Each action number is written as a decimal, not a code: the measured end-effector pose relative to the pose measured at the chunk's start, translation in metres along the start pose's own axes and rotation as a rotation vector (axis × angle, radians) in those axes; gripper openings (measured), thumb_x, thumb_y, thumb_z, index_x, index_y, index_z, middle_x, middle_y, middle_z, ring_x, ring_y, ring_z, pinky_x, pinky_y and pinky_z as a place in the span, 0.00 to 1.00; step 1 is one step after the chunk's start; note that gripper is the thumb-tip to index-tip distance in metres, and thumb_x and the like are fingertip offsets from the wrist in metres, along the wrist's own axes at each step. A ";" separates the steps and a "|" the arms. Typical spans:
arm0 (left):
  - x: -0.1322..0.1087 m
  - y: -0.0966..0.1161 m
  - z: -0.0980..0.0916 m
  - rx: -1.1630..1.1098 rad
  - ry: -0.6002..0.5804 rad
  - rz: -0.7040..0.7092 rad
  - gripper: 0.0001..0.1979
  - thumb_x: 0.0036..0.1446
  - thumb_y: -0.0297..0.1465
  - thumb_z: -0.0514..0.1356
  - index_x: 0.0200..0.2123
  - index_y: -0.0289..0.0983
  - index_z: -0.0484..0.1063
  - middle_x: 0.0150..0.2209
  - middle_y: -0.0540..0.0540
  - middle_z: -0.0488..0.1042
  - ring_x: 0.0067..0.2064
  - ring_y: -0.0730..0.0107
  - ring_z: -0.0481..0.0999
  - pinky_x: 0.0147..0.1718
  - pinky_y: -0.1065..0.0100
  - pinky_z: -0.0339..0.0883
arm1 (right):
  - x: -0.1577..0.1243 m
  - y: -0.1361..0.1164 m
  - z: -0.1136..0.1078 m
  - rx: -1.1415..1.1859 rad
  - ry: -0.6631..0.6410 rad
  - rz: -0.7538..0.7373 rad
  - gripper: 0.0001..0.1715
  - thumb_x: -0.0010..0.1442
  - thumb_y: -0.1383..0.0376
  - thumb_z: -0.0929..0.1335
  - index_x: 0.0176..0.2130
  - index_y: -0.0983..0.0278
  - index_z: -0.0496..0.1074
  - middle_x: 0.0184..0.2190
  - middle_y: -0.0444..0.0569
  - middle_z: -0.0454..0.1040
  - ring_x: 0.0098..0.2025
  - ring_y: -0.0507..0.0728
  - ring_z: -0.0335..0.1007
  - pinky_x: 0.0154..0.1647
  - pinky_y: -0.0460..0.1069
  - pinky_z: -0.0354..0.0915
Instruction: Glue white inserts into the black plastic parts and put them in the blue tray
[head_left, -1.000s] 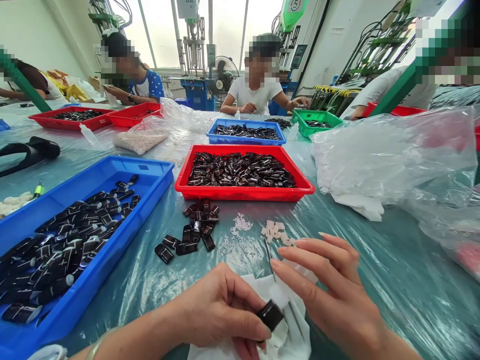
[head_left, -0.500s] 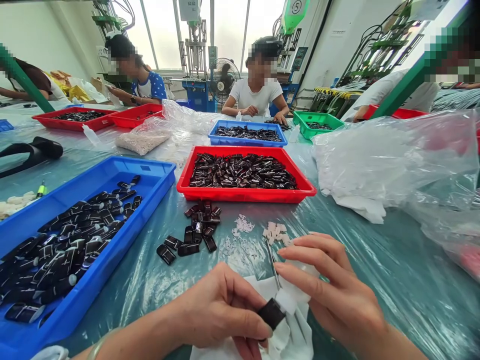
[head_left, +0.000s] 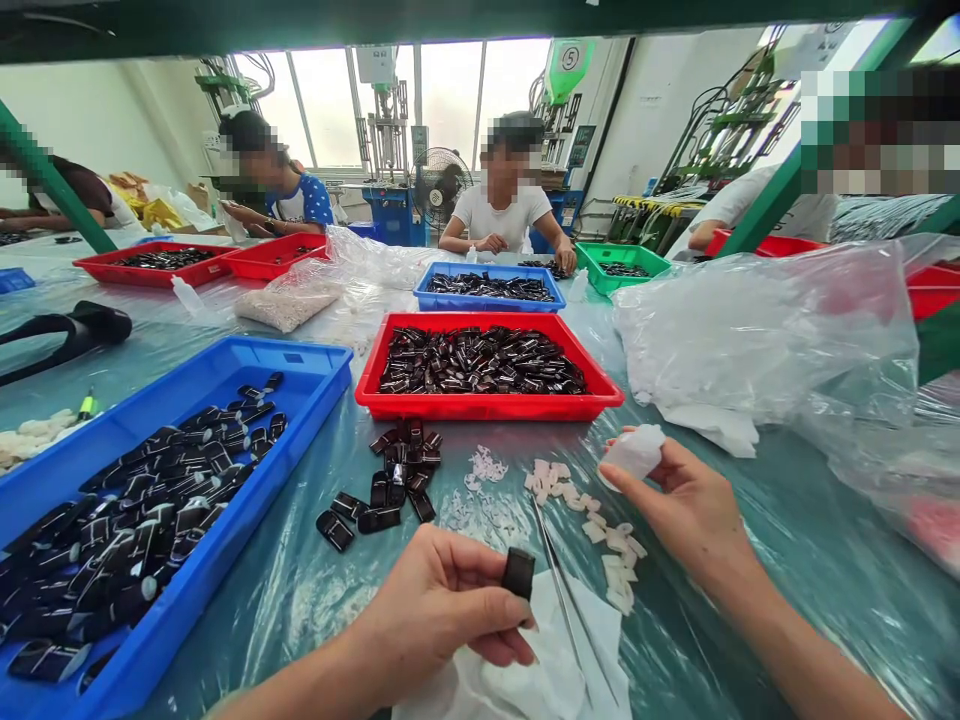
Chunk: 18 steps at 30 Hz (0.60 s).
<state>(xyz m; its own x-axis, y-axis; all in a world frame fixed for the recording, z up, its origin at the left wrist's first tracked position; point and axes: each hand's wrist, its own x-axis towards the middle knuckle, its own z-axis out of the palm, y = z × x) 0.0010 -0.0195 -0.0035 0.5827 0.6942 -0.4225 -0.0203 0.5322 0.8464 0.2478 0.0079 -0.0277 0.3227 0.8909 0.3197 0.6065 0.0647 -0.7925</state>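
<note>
My left hand (head_left: 439, 605) is closed around a small black plastic part (head_left: 518, 573), held upright just above a white cloth (head_left: 555, 670). My right hand (head_left: 679, 500) is raised to the right and pinches a small white piece (head_left: 634, 451) in its fingertips. Metal tweezers (head_left: 559, 590) lie across the cloth between my hands. Small white bits (head_left: 600, 525) are scattered on the plastic sheet under my right hand. A loose pile of black parts (head_left: 394, 475) lies just beyond my left hand.
A red tray (head_left: 487, 405) full of black parts sits ahead, a blue tray (head_left: 225, 520) with more parts at the left. A clear plastic bag (head_left: 765, 320) bulges at the right. Other people sit at the far side with further trays (head_left: 491, 295).
My right hand has lifted away from the black part and moved up to the right, now pinching a white piece. My left hand turned the black part upright. The camera tilted up slightly.
</note>
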 end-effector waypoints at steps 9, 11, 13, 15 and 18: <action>0.002 -0.002 -0.001 -0.040 0.063 0.037 0.09 0.38 0.29 0.68 0.27 0.31 0.78 0.25 0.45 0.76 0.28 0.71 0.76 0.26 0.76 0.67 | 0.015 0.027 0.004 0.053 0.003 0.161 0.20 0.41 0.57 0.71 0.34 0.64 0.69 0.28 0.50 0.76 0.30 0.62 0.74 0.31 0.55 0.71; 0.003 -0.004 -0.001 -0.032 0.074 0.059 0.09 0.38 0.28 0.67 0.28 0.31 0.79 0.24 0.45 0.76 0.28 0.71 0.76 0.27 0.75 0.67 | 0.015 0.027 0.004 0.046 0.012 0.158 0.25 0.40 0.57 0.71 0.38 0.64 0.68 0.30 0.51 0.77 0.31 0.62 0.75 0.32 0.55 0.71; 0.003 -0.005 0.000 -0.014 0.089 0.078 0.09 0.39 0.27 0.66 0.28 0.31 0.79 0.22 0.45 0.76 0.27 0.72 0.75 0.26 0.75 0.66 | 0.016 0.024 0.002 0.018 0.053 0.145 0.32 0.39 0.56 0.72 0.44 0.66 0.66 0.34 0.54 0.76 0.34 0.63 0.74 0.33 0.56 0.71; 0.003 -0.006 0.000 0.012 0.106 0.092 0.08 0.39 0.27 0.65 0.28 0.31 0.79 0.22 0.45 0.76 0.25 0.74 0.73 0.26 0.75 0.66 | 0.016 0.020 -0.003 -0.029 0.122 0.110 0.39 0.39 0.54 0.72 0.49 0.67 0.63 0.40 0.58 0.73 0.40 0.66 0.72 0.37 0.59 0.69; 0.004 -0.007 0.001 0.053 0.118 0.112 0.08 0.39 0.25 0.64 0.28 0.32 0.79 0.22 0.45 0.76 0.24 0.75 0.71 0.26 0.74 0.65 | 0.011 0.005 -0.011 -0.112 0.259 -0.001 0.42 0.43 0.53 0.71 0.54 0.65 0.58 0.49 0.61 0.67 0.49 0.69 0.65 0.43 0.61 0.65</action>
<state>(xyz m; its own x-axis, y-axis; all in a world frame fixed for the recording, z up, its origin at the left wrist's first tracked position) 0.0038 -0.0212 -0.0108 0.4794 0.8018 -0.3567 -0.0354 0.4238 0.9050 0.2621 0.0134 -0.0227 0.4885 0.7452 0.4539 0.6789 0.0022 -0.7343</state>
